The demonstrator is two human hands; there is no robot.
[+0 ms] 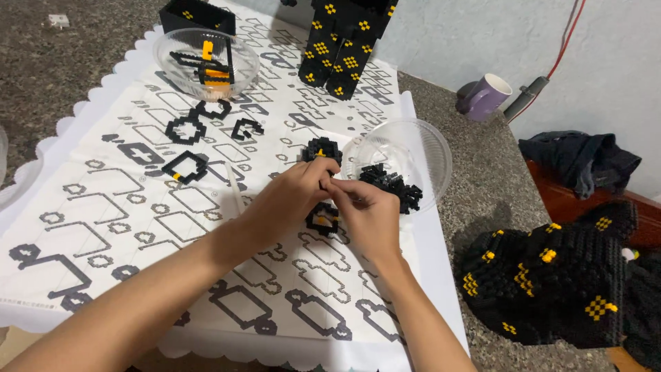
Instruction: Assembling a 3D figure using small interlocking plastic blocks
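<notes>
Two hands meet at the middle of the sheet, fingertips pressed together over something tiny. The left hand [292, 196] curls in from the left, thumb and forefinger pinched; the right hand [368, 210] mirrors it, fingers bunched tight against the left's tips. What sits between them is too small to make out, most likely a single brick, but I can't tell its colour. Just beneath the hands lies a small black-and-yellow brick piece [322, 219], partly hidden by the right hand. Just above the fingertips, another small black cluster with a yellow spot [322, 148] rests on the paper.

Moving out: right beside the right hand, a clear plastic bowl [427, 148] holds a heap of loose black bricks [396, 186]. Everything sits on a large printed instruction sheet [138, 227] covered in outline diagrams, with several flat black ring-shaped assemblies [186, 129] laid on it toward the upper left. Further up, a second clear bowl [175, 48] carries black and orange pieces. At the top stands a tall black brick figure with yellow dots [344, 45]. Off the sheet on the right, a purple mug [487, 96] stands on the speckled counter [482, 193], and a big black-and-yellow brick block [551, 275] sits low right.
</notes>
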